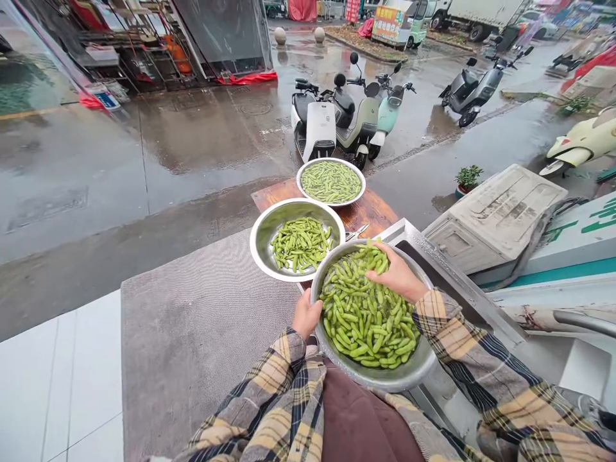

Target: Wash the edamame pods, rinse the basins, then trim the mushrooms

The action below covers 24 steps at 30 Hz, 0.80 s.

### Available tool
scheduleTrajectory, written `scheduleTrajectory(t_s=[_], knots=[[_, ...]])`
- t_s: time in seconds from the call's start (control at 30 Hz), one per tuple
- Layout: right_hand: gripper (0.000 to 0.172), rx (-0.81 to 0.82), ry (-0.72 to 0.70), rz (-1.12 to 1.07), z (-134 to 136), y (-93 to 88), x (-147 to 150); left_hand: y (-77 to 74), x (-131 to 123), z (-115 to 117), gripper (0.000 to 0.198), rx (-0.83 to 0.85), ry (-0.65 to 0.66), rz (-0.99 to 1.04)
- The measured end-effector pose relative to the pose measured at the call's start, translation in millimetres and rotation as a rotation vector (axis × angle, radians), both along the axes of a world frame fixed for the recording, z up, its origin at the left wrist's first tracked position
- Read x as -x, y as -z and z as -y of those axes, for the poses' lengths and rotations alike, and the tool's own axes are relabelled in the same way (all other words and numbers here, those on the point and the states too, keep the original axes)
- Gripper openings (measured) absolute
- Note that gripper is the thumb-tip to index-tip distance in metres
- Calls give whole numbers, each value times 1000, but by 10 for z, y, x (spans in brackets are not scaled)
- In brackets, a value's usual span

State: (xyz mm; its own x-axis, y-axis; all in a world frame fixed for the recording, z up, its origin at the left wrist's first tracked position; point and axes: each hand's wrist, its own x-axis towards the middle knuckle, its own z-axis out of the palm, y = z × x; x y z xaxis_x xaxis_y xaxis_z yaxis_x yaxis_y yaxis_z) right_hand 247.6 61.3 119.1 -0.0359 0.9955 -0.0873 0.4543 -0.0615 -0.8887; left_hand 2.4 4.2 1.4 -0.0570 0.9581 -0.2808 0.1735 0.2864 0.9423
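Observation:
A large metal basin (412,380) full of green edamame pods (370,321) in water is right in front of me. My left hand (307,314) grips its left rim, thumb on the outside edge. At the basin's far side, my right hand (398,274) is closed around some of the pods, its fingertips partly hidden behind them. Just beyond to the left stands a second metal basin (260,240) with a smaller heap of pods (301,244) at its bottom. Farther back, a third basin (362,187) is filled with pods in water.
Scissors (357,232) lie on the wooden table (274,194) beside the basins. A metal sink (450,282) is at my right, with a weathered white box (495,212) past it. Underfoot is a grey mat (206,333). Parked scooters (321,128) stand on wet pavement ahead.

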Motion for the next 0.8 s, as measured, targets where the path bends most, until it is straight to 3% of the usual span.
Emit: scheduleTrajectory(t_s=[0.2,0.27,0.33,0.4,0.47,0.63,0.7,0.8], knots=[[84,84,-76,-337,-941,-184,963,-97,-24,26,21,3,-30,30],[92,171,-120,-307,-1117,-190,1171,-129,-33,31,20,13,-35,28],[97,218,-133,-246,-1144,-175,1196,-144,-37,36,18,19,-29,13],[94,210,-133,-214,-1033,-111,1005,-139,-33,41,17,19,-22,6],[86,180,-142,-172,-833,32,620,-121,-25,46,16,16,-16,10],[73,7,-212,316,-351,628,-500,-57,-12,51,20,18,-9,38],[81,36,-152,415,-279,825,-642,-39,-14,51,22,11,7,51],[88,176,-160,422,-266,953,-373,-30,-21,48,20,-4,17,45]])
